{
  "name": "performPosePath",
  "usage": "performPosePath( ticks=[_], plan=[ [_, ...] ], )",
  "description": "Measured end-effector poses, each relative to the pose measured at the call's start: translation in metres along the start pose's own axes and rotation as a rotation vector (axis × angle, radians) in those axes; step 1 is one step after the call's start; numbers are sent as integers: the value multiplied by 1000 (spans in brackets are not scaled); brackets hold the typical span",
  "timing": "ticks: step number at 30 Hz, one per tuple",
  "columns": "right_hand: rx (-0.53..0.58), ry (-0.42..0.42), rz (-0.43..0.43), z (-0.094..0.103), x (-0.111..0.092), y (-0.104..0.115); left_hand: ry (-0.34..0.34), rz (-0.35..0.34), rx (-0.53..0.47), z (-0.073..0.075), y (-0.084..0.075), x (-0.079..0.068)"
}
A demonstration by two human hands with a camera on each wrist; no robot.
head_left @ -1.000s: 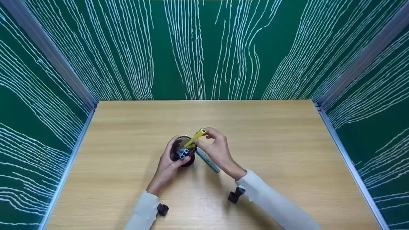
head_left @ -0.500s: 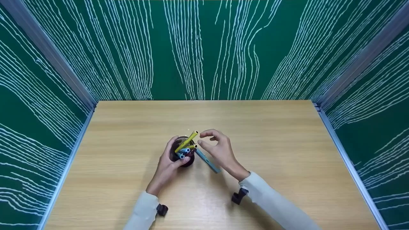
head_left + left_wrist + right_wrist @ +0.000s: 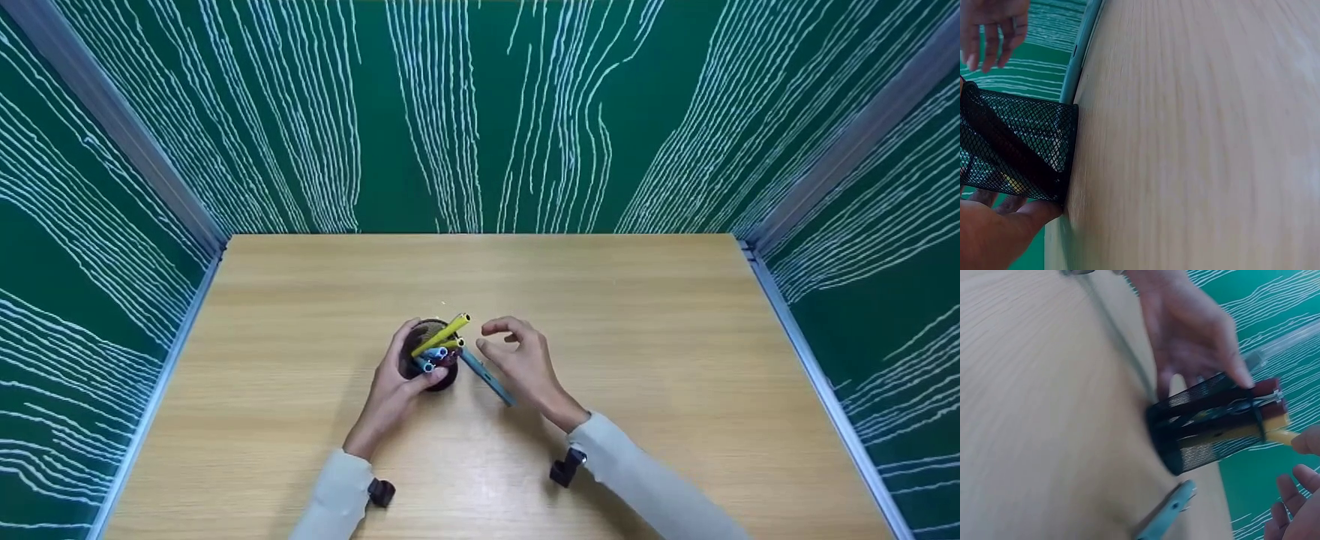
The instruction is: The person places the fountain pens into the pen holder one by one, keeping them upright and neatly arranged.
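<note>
My left hand grips a black mesh pen cup, fingers on one side and thumb on the other. The cup stands upright on the table. In it lean yellow pens, blue pens and, seen through the mesh, dark red pens. One yellow pen sticks out highest and tilts to the right. My right hand hovers just right of the cup, thumb and index finger apart, holding nothing. Below that hand a teal pen lies on the table beside the cup; its clip shows in the right wrist view.
The wooden table extends around both hands. Green walls with white wavy lines stand behind and at both sides, with metal posts at the corners. A dark wrist camera hangs from each sleeve.
My right hand has let go of the tall yellow pen and drawn back to the right. The pen now leans in the cup by itself. My left hand stays on the cup.
</note>
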State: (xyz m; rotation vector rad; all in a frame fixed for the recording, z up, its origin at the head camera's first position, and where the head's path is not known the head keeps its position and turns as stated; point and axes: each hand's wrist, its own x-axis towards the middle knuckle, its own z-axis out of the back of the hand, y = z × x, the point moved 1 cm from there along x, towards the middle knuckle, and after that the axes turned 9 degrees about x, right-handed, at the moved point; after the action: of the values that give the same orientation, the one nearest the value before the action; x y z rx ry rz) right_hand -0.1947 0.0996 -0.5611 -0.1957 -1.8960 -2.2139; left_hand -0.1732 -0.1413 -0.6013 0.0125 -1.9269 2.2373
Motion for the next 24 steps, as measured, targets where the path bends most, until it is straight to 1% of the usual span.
performPosePath(
  ticks=[3, 6, 9, 11, 18, 21, 24],
  plan=[
    [-12, 2, -34, -1, -3, -10, 1, -8, 5, 1, -1, 0],
    [1, -5, -84, -3, -7, -19, 4, -11, 5, 1, 0, 0],
    [-17, -3, -102, -4, -10, -29, 1, -5, 19, 1, 0, -1],
    [-42, 6, -96, -4, -11, -34, -5, 3, 38, 1, -1, -1],
    [-143, 16, -56, -3, -12, -50, 11, 7, -17, 0, -1, -1],
    [-164, 17, -52, -5, -13, -57, 9, 6, -11, 0, 0, -1],
    [-183, 21, -43, -8, -14, -61, 2, 10, 17, 1, 0, -2]
  ],
)
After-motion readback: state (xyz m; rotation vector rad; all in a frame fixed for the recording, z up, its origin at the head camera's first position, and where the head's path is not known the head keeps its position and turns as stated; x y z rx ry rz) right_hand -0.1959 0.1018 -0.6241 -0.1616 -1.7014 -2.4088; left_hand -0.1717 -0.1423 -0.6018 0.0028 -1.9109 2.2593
